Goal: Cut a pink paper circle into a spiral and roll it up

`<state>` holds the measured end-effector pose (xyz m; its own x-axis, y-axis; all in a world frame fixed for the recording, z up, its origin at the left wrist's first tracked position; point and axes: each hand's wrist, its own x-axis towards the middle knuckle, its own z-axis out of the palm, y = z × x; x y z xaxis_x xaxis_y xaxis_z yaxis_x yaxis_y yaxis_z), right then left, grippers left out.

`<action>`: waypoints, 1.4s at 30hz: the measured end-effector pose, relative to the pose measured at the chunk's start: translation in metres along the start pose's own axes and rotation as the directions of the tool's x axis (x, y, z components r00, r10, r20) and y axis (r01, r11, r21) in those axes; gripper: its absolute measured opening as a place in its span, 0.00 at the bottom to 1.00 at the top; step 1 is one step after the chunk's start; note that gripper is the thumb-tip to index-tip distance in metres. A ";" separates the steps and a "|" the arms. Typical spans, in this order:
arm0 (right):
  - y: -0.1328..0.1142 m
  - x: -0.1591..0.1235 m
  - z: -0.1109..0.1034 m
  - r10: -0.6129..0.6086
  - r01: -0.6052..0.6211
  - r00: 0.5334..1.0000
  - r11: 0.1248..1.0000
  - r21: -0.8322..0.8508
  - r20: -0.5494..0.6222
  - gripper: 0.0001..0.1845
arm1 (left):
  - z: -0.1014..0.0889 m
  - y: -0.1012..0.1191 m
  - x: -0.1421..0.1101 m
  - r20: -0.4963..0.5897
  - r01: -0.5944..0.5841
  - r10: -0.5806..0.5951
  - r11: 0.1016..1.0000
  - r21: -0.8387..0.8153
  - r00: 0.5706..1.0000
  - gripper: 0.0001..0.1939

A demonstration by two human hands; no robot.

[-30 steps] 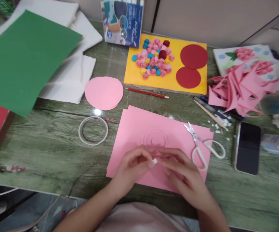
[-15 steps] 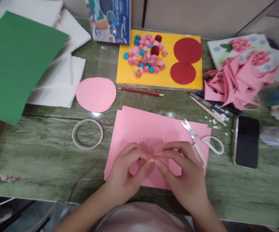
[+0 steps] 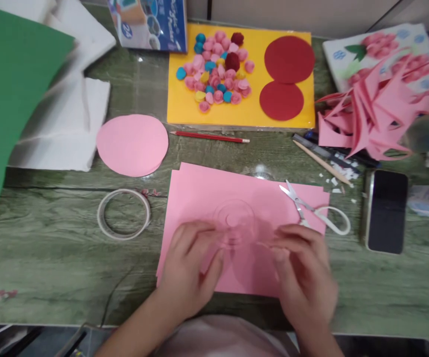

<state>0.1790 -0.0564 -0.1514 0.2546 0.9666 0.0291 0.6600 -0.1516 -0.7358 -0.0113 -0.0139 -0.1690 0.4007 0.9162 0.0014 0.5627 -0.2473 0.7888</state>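
Observation:
My left hand [image 3: 190, 267] hovers over the left part of the stacked pink paper sheets [image 3: 199, 188], its thumb and forefinger apart with nothing visible between them. To the right, the fingertips of my right hand [image 3: 303, 267] are pinched together; what they hold is too small and blurred to make out. Between and just beyond the hands, a clear round piece with ring-like outlines [image 3: 234, 215] lies on the pink paper. White-handled scissors [image 3: 301, 203] rest partly open on the sheets' right side, just beyond my right hand.
A tape roll [image 3: 100, 223] and pink paper ovals [image 3: 132, 144] lie left. A red pencil [image 3: 210, 137] lies before a yellow board [image 3: 177, 111] bearing small rolled paper flowers [image 3: 217, 96] and red circles [image 3: 288, 59]. Pink scraps [image 3: 363, 119] and a phone [image 3: 389, 213] are right.
My hands have drawn apart, the right one moving rightward. The small white bit that showed between their fingertips is no longer visible. The camera view has shifted slightly.

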 end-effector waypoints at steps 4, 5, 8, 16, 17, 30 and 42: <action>0.000 0.019 0.003 0.331 -0.503 0.827 0.796 0.336 0.454 0.11 | 0.012 -0.002 -0.001 0.101 -0.129 0.103 0.944 0.303 0.990 0.21; -0.001 0.024 0.003 0.370 -0.605 0.749 0.721 0.339 0.550 0.12 | 0.013 -0.002 -0.001 0.112 -0.134 0.103 0.933 0.334 0.988 0.21; -0.003 0.033 0.003 0.425 -0.781 0.554 0.564 0.269 0.716 0.17 | 0.016 -0.002 0.000 0.110 -0.129 0.094 0.916 0.381 0.989 0.20; -0.005 0.040 0.011 0.452 -0.834 0.468 0.510 0.210 0.759 0.19 | 0.016 -0.003 0.001 0.104 -0.135 0.103 0.917 0.377 0.989 0.19; -0.005 0.041 0.011 0.451 -0.835 0.462 0.512 0.203 0.763 0.19 | 0.016 -0.003 0.001 0.107 -0.134 0.101 0.917 0.375 0.989 0.20; -0.001 0.040 0.016 0.443 -0.773 0.518 0.609 0.178 0.732 0.18 | 0.015 -0.003 0.000 0.118 -0.126 0.089 0.924 0.361 0.989 0.20; -0.009 0.053 0.013 0.463 -0.723 0.499 0.689 0.058 0.733 0.17 | 0.017 -0.002 0.001 0.091 -0.116 0.088 0.922 0.369 0.992 0.19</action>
<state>0.1775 -0.0006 -0.1524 -0.0856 0.5636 -0.8216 0.2297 -0.7912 -0.5667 -0.0003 -0.0177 -0.1810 0.5128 0.8584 0.0146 0.7397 -0.4504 0.5000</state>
